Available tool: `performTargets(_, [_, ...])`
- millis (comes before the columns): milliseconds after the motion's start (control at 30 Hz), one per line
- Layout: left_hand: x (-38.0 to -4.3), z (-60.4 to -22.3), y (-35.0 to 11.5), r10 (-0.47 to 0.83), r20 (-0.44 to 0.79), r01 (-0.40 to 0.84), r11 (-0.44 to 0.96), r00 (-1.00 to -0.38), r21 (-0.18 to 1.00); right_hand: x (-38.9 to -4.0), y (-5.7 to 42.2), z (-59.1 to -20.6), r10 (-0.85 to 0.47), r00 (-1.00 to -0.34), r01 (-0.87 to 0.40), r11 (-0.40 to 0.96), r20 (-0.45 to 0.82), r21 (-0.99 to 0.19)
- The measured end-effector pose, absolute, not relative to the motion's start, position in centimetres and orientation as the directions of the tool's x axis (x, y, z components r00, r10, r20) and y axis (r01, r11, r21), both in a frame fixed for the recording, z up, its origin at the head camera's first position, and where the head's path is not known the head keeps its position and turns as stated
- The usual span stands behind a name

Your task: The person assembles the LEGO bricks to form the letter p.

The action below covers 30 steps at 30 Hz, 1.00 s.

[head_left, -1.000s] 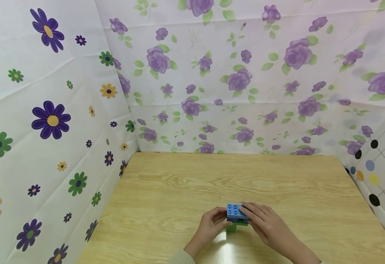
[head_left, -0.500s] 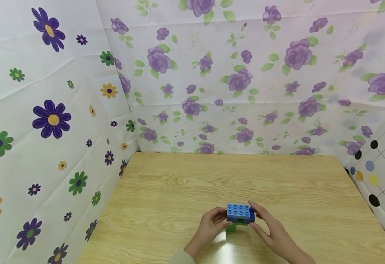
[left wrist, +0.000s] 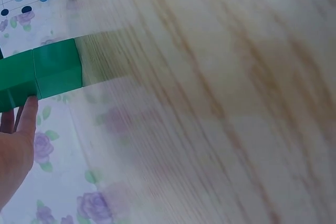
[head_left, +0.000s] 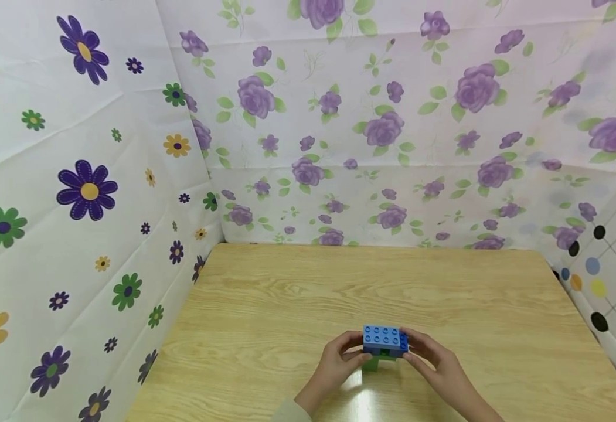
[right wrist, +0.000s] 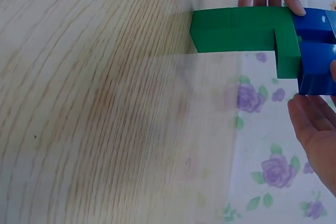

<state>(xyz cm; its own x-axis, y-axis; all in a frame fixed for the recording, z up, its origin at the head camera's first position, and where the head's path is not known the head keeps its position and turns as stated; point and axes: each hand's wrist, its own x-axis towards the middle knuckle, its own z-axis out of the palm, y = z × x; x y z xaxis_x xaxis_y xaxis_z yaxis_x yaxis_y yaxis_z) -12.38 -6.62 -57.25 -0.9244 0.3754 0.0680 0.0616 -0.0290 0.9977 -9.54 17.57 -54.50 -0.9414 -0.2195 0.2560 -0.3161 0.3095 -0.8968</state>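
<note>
A small toy-brick structure stands near the front of the table. On top is a light blue brick (head_left: 381, 336), studs up. Darker blue bricks (right wrist: 317, 69) lie beneath it, one showing past its right end. Stacked green bricks (right wrist: 236, 30) form a column under the left side, reaching down to the tabletop. My left hand (head_left: 338, 358) grips the structure's left side, its thumb at the front and fingers behind. On the opposite side my right hand (head_left: 439, 364) pinches the dark blue end between thumb and curled fingers.
The structure stands on a wood-grain table (head_left: 286, 293). Behind it hangs a purple-rose cloth (head_left: 334, 135). A daisy-print cloth (head_left: 128, 234) borders the left side, and a dotted cloth (head_left: 613, 299) the right.
My right hand has drawn back from over the top brick to the structure's right end, uncovering its studs, and its fingers have bent in there. My left hand stays in place.
</note>
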Motion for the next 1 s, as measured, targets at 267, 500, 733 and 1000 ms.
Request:
performTargets(267, [-12.5,-57.7,-7.0,0.403,0.096,0.083,-0.050,-0.910,0.995,-9.8,18.0,-54.6,-0.204,-0.962,-0.231,0.250,0.182,-0.940])
performTargets(500, [-12.9,-57.6,-7.3,0.422,0.129,0.105,-0.080,-0.898,0.991,-10.0,17.9,-54.5,-0.191,-0.967,-0.212,0.226,0.170,-0.951])
performTargets(733, [-13.3,-57.0,-7.2,0.387,0.137,0.118,-0.073,-0.912,0.990,-10.9,17.7,-54.2,-0.172,-0.969,-0.213,0.237,0.175,-0.948])
performTargets(1000, [-14.1,-56.2,-7.1,0.329,0.107,0.116,0.009,-0.938,0.993,-12.4,17.3,-53.8,-0.143,-0.978,-0.177,0.208,0.149,-0.962])
